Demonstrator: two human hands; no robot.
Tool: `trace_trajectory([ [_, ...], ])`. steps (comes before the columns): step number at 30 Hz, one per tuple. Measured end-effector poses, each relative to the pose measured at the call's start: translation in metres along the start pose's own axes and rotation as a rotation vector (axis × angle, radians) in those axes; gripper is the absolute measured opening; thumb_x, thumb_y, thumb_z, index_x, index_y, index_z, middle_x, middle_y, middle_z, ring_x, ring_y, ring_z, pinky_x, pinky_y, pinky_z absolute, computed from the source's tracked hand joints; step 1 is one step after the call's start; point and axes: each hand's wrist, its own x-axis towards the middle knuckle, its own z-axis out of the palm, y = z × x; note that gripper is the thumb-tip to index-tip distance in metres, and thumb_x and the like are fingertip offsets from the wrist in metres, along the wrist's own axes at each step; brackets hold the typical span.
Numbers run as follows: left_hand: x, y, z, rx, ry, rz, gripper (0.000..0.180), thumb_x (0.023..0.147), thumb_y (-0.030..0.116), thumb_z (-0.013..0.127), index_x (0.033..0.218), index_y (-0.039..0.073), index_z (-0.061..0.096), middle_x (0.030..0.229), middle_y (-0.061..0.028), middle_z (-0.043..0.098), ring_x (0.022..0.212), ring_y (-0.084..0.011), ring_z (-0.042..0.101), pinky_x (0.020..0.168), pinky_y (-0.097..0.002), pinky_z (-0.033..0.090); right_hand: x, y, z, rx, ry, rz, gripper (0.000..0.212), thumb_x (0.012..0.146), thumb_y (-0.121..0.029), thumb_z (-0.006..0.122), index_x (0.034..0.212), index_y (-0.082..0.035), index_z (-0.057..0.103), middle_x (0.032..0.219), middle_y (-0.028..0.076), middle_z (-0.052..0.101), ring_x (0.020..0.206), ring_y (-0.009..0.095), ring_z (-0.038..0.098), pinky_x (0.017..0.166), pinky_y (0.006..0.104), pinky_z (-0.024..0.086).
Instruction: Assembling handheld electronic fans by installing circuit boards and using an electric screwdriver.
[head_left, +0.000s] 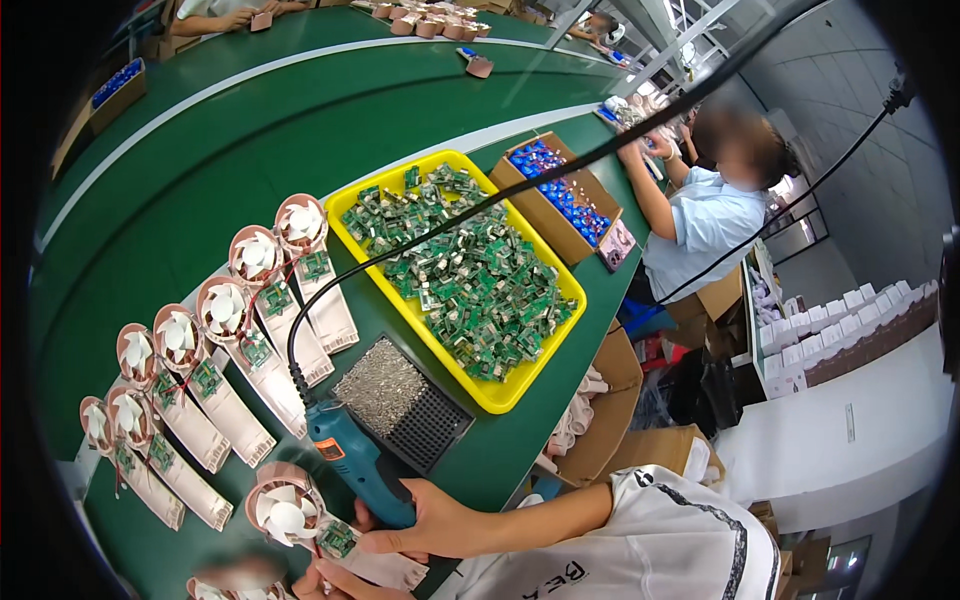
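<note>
My right hand [435,520] wraps round a teal electric screwdriver [345,450], whose black cord rises from its top end. The screwdriver's tip is hidden behind my fingers. Under that hand lies a pale pink handheld fan half-shell [385,570] with a white fan blade [287,512] and a small green circuit board [338,540]. At the bottom edge, the fingers of my left hand [335,580] are closed on the side of this half-shell; part of the hand is cut off. Another fan piece [235,580], partly blurred, sits left of it.
Several fan half-shells [205,395] with boards lie in rows on the left. A black tray of screws [425,440], a yellow bin [497,403] of circuit boards and a carton [570,247] of blue parts stand beyond. A cord [470,210] crosses overhead. A co-worker [700,220] sits at right.
</note>
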Motion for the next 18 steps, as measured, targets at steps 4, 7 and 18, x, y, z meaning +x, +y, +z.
trace_trajectory([
  [4, -0.006, -0.015, -0.014, 0.079, 0.061, -0.013, 0.010, 0.095, 0.014, 0.054, 0.096, 0.004, 0.053, 0.088, -0.0048, 0.055, 0.078, -0.0150, 0.056, 0.063, -0.0238, 0.046, -0.005, 0.005, 0.010, -0.403, 0.099, -0.092, 0.025, 0.082, -0.014, 0.076, 0.101, -0.004, 0.063, 0.086, 0.002, 0.066, 0.064, 0.006, 0.057, 0.058, 0.0253, 0.050],
  [7, 0.000, 0.002, 0.009, -0.397, -0.123, -0.083, 0.008, 0.091, 0.000, 0.060, 0.095, 0.001, 0.053, 0.092, -0.0093, 0.063, 0.075, -0.0089, 0.056, 0.061, -0.0217, 0.046, -0.014, 0.003, -0.002, 0.001, 0.228, -0.066, 0.025, 0.083, -0.004, 0.071, 0.101, -0.005, 0.052, 0.072, 0.003, 0.059, 0.051, 0.007, 0.053, 0.044, 0.0220, 0.042],
  [18, 0.038, 0.043, -0.064, -0.103, 0.012, 0.076, 0.007, 0.095, 0.008, 0.059, 0.095, 0.001, 0.058, 0.074, -0.0006, 0.059, 0.056, -0.0013, 0.046, 0.046, -0.0197, 0.035, -0.020, 0.011, 0.034, 0.125, -0.171, -0.090, 0.022, 0.091, -0.008, 0.061, 0.108, -0.003, 0.048, 0.087, 0.016, 0.062, 0.044, 0.010, 0.045, 0.042, 0.0269, 0.041],
])
